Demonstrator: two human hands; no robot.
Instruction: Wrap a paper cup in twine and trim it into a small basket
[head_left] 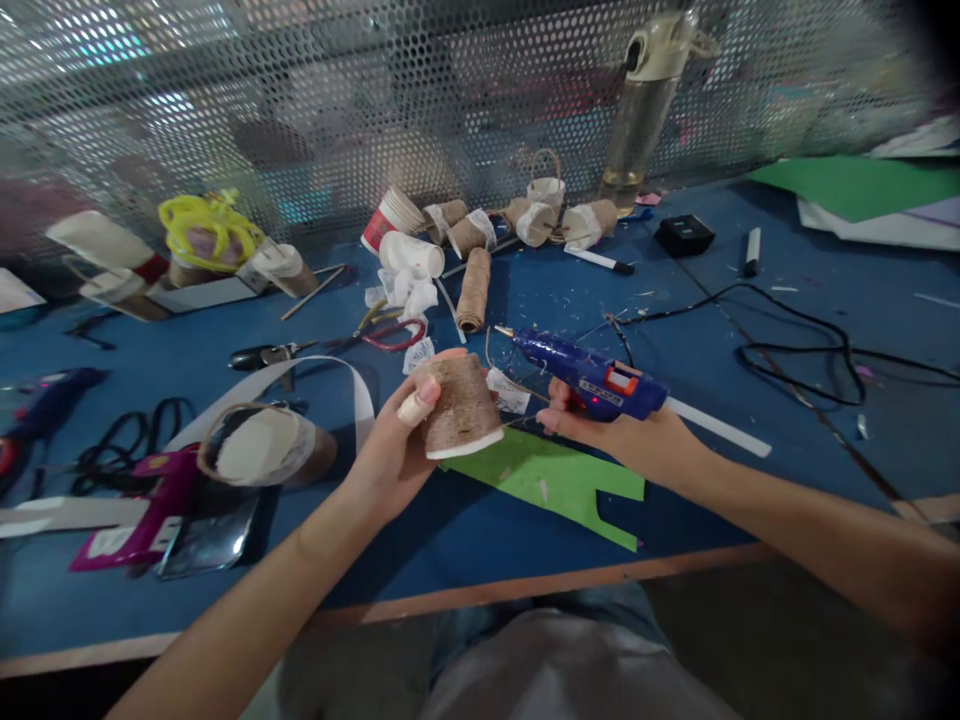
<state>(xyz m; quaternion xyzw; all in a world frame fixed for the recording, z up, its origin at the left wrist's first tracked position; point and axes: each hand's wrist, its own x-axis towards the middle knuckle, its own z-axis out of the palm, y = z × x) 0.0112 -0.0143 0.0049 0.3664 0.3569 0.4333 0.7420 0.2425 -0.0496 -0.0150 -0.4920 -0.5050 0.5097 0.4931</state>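
The twine-wrapped cup (461,405) is in the left hand (390,455), whose grip is clamped round its 8 o'clock side, thumb across the wall. The cup's long axis runs roughly from 11 to 5 o'clock, with the white-edged end towards the person. The right hand (637,438) lies at 3 o'clock from the cup, near but apart; its grip looks closed on the handle of the blue glue gun (555,354), though the fingers partly hide it. The gun points between 9 and 10 o'clock, so its nozzle (505,331) stands just off the cup, at about 1 o'clock from it. Green paper (544,478) lies on the table (420,555) at 4 o'clock; the twine spool (474,288) rests near 12.
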